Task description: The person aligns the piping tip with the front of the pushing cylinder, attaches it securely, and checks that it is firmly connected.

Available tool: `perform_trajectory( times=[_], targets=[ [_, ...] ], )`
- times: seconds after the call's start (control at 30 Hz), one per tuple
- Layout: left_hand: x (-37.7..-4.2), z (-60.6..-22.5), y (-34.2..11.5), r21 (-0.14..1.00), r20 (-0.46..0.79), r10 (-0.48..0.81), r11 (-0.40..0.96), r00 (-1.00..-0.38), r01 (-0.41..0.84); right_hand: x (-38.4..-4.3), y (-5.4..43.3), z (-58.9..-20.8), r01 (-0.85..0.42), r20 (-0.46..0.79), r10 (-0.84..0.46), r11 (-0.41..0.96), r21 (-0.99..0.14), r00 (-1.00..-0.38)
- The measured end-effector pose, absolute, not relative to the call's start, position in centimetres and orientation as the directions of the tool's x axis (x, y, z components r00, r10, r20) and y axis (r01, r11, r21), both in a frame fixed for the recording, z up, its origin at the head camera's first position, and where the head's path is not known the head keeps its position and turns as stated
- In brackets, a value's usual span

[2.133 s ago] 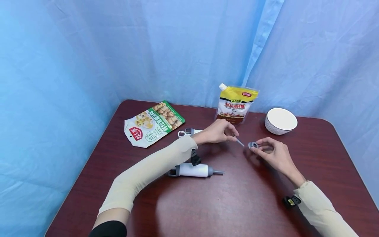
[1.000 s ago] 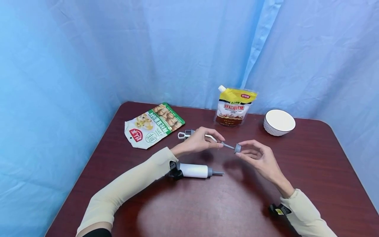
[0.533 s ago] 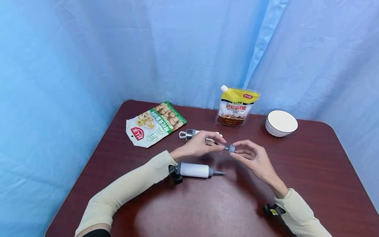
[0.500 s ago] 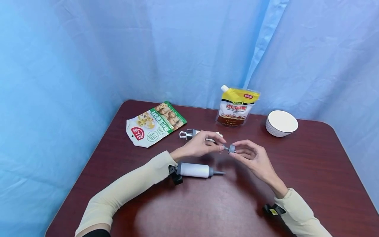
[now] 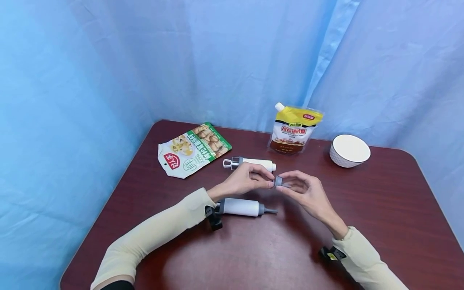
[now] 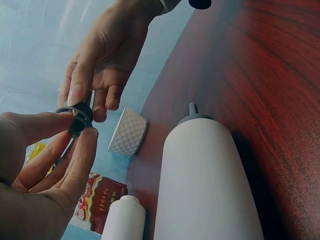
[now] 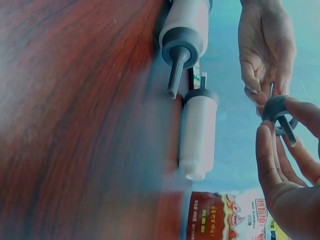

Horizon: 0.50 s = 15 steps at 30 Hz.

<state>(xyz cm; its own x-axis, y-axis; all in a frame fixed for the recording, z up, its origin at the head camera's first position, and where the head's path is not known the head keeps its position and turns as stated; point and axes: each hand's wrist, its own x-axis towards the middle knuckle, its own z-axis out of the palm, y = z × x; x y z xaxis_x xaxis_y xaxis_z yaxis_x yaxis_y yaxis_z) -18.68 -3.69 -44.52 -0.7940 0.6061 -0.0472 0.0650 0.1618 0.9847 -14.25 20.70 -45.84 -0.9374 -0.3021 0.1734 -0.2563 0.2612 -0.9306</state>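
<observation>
Lying nearest on the table (image 5: 253,253), the near syringe (image 5: 242,207) points its spout right, its handle partly behind the left wrist camera (image 5: 214,219). Just beyond it the hands meet above the tabletop. The right hand (image 5: 306,194) pinches the grey cap (image 5: 278,181) between thumb and fingertips; the left hand (image 5: 248,179) pinches at its wide side, and I can't tell how much of its grip falls on the nozzle base. Two seconds ago cap and nozzle are apart, one per hand; now the nozzle (image 7: 286,131) sits through the cap, its tip towards the right palm. The far syringe (image 5: 264,163), then mostly hidden, now shows its bare white front end. Beyond, unmoved, are the packet (image 5: 195,151) at left, the upright pouch (image 5: 295,131), the bowl (image 5: 349,151) at right, then the curtain (image 5: 232,60).
</observation>
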Motion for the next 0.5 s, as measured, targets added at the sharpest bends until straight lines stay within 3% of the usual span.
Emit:
perform_trajectory(
  times=[0.5],
  targets=[
    [-18.16,-44.82,-4.04,0.984,-0.042,0.576,0.163,-0.816,0.064,-13.96,20.07,-45.85,-0.235,0.149,-0.318,0.253,-0.938,-0.936]
  ],
)
